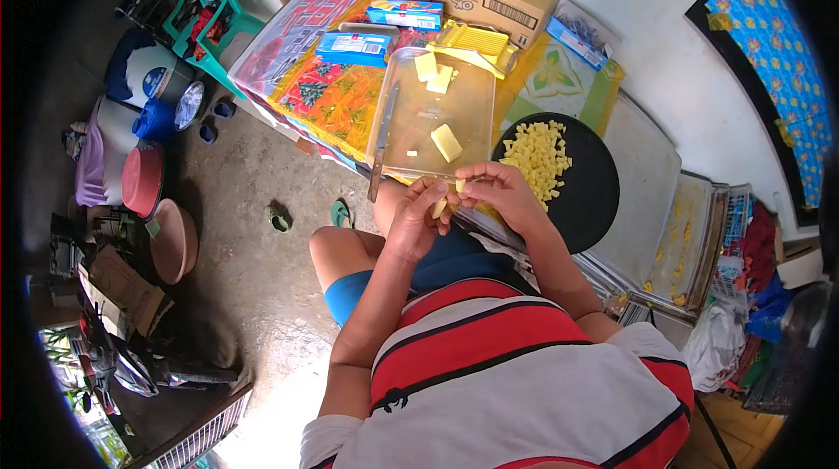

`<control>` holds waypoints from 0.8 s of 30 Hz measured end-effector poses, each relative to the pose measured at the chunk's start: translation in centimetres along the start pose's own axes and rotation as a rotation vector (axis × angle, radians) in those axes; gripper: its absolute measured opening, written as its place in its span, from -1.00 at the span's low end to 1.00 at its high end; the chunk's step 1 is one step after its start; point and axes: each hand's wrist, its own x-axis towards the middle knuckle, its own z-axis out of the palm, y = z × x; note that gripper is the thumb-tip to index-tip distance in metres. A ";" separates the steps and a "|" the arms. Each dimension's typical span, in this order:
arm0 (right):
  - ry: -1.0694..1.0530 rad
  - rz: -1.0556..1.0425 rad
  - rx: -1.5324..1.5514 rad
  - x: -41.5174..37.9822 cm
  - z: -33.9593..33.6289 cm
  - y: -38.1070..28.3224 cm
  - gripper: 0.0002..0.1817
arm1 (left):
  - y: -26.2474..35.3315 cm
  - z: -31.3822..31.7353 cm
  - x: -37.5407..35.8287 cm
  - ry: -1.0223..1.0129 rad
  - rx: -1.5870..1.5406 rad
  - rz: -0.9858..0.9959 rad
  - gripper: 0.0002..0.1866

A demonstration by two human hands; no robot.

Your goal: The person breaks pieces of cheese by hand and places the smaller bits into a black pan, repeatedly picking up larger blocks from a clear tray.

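My left hand [419, 217] is closed on a yellow cheese stick [440, 207]. Close beside it, my right hand [500, 193] pinches a small cheese piece [461, 185] between thumb and fingertips. Both hands are over my lap, at the near edge of a clear plastic tray [476, 89]. On that tray lie a cheese block [447, 143], several cut slabs [440, 78] and a small scrap. A knife [388, 115] rests along its left side, handle toward me. To the right, many cheese cubes [535, 159] cover the left part of a round black pan [594, 185].
Blue boxes [354, 48] and a yellow slotted plastic item [476, 45] stand behind the tray. A cardboard box [489, 4] is at the back. Metal sheets [642, 150] lie right of the pan. Basins [173, 242] and a green chair [210, 10] are on the left.
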 end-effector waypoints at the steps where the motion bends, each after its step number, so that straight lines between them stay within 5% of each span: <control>1: 0.000 -0.002 -0.001 0.1 -0.1 0.1 -0.74 | -0.1 -0.3 0.2 -0.015 0.014 0.006 -0.77; 8: 0.000 -0.022 -0.035 0.3 0.0 -0.2 -0.73 | 0.6 0.3 0.3 0.040 0.125 -0.041 -0.75; 24: 0.064 -0.125 -0.193 0.0 0.4 0.2 -0.77 | 0.3 1.4 0.1 0.119 0.524 0.250 -0.87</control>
